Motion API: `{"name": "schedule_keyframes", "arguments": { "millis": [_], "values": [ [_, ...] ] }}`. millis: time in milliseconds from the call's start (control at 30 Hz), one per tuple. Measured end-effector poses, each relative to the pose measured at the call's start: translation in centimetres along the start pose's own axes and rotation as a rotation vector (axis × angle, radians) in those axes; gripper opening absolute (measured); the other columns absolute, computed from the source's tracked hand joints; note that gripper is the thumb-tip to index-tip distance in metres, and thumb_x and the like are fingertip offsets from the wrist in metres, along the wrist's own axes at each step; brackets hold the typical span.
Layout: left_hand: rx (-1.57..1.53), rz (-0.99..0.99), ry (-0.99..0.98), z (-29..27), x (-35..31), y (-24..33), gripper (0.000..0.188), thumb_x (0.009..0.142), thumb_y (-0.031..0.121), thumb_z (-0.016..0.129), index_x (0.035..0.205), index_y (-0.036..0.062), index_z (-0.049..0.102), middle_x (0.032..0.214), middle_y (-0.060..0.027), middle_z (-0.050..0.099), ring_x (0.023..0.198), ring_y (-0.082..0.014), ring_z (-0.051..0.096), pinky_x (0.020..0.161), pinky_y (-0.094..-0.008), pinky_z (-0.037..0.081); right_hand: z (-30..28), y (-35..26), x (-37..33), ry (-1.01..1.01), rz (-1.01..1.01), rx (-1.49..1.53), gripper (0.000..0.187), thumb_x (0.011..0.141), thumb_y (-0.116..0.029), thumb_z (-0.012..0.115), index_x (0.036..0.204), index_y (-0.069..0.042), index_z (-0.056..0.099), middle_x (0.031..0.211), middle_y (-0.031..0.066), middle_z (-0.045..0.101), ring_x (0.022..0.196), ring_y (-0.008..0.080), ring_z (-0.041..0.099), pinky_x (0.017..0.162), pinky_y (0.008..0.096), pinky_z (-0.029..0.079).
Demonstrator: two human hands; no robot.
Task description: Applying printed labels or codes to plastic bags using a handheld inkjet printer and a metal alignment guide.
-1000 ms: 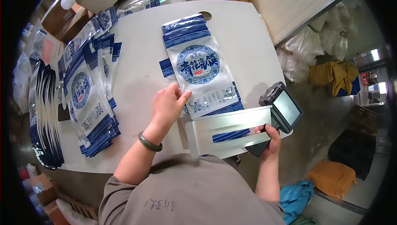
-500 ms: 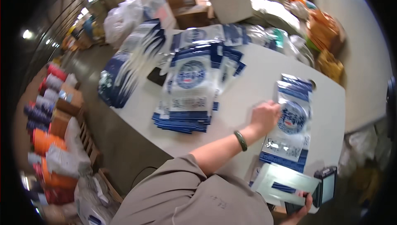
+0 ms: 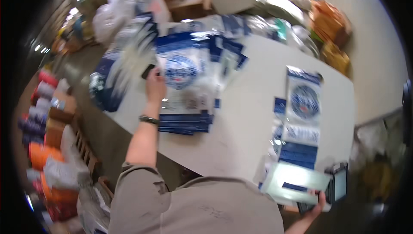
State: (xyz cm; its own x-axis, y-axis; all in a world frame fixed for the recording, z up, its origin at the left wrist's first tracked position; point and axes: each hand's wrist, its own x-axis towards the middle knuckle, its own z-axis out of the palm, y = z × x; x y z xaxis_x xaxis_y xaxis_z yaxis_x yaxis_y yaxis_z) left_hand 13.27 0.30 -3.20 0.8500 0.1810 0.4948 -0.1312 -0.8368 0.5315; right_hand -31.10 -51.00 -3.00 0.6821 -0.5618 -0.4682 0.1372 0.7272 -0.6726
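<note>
My left hand (image 3: 155, 85) is at the left edge of a stack of blue-and-white printed plastic bags (image 3: 185, 96), its fingertips beside a small black object (image 3: 148, 71). Motion blurs those fingers, so their grip is unclear. At the table's near right, my right hand (image 3: 317, 203) grips the edge of a pale metal plate (image 3: 277, 189) with a rectangular slot. Against that plate sits a black device with a screen (image 3: 340, 185); whether they are joined cannot be made out. Beyond the plate lie more of these bags (image 3: 304, 105), overlapping, partly covered by it.
The white table (image 3: 245, 135) curves around my front. Fanned bags (image 3: 107, 77) lie at its far left. Cardboard boxes (image 3: 186, 8), white sacks (image 3: 275, 6) and an orange bag (image 3: 329, 21) crowd the back. Orange and purple rolls (image 3: 43, 141) stand on the left beside a wooden pallet (image 3: 86, 145).
My left hand has left the bags on the right and swung across to the left stack. The right hand still holds the plate. The whole view has shifted slightly.
</note>
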Motion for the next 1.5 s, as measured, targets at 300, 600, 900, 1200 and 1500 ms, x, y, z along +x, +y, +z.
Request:
{"name": "schedule_keyframes", "arguments": {
  "millis": [300, 600, 900, 1200, 1500],
  "values": [
    [-0.2, 0.443, -0.146, 0.5, -5.3, 15.9, 0.029, 0.083, 0.01, 0.065, 0.111, 0.0031, 0.06, 0.109, -0.0168, 0.061, 0.103, -0.0344, 0.058, 0.09, -0.0407, 0.046, 1.6, 0.2, 0.3, -0.009, 0.021, -0.051, 0.025, 0.082, -0.026, 0.06, 0.082, -0.002, 0.057, 0.073, 0.0102, 0.055, 0.07, 0.0196, 0.051, 0.066, 0.0293, 0.043],
    [-0.403, 1.203, -0.991, 4.8, -20.0, 28.3, 0.046, 0.083, 0.018, 0.063, 0.128, 0.0106, 0.054, 0.138, -0.0086, 0.05, 0.131, -0.0247, 0.044, 0.11, -0.0427, 0.03, 0.1, 0.4, 0.2, -0.047, -0.019, 0.13, 0.029, 0.081, -0.014, 0.06, 0.104, 0.003, 0.058, 0.082, 0.0116, 0.062, 0.07, 0.0227, 0.059, 0.065, 0.0302, 0.05],
    [-0.628, 1.004, -1.128, 3.6, -21.1, 27.8, 0.036, 0.084, 0.018, 0.061, 0.118, 0.0095, 0.061, 0.127, -0.0081, 0.06, 0.12, -0.0209, 0.054, 0.104, -0.0386, 0.037, 1.0, -0.2, 0.2, -0.065, 0.009, 0.007, 0.025, 0.08, -0.023, 0.061, 0.083, 0.001, 0.058, 0.075, 0.0096, 0.056, 0.068, 0.0195, 0.052, 0.066, 0.0298, 0.042],
    [-0.795, 0.368, -1.447, 0.3, -19.9, 30.2, 0.027, 0.088, 0.013, 0.064, 0.112, 0.0012, 0.058, 0.088, -0.0037, 0.064, 0.079, -0.0072, 0.054, 0.071, -0.0233, 0.047, 1.9, 0.2, 0.1, -0.067, -0.06, -0.017, 0.035, 0.087, -0.034, 0.061, 0.095, 0.0, 0.057, 0.078, 0.0084, 0.055, 0.069, 0.0173, 0.051, 0.063, 0.0267, 0.044],
    [-0.951, 0.067, -1.322, 6.6, -15.0, 28.1, 0.017, 0.088, 0.011, 0.064, 0.101, 0.0004, 0.061, 0.082, 0.0018, 0.062, 0.074, -0.0034, 0.053, 0.067, -0.0213, 0.045, 1.9, 0.4, 0.8, -0.111, -0.144, 0.163, 0.047, 0.091, -0.032, 0.062, 0.121, 0.001, 0.046, 0.087, 0.0095, 0.055, 0.075, 0.0204, 0.054, 0.069, 0.0311, 0.046]
  ]
}}
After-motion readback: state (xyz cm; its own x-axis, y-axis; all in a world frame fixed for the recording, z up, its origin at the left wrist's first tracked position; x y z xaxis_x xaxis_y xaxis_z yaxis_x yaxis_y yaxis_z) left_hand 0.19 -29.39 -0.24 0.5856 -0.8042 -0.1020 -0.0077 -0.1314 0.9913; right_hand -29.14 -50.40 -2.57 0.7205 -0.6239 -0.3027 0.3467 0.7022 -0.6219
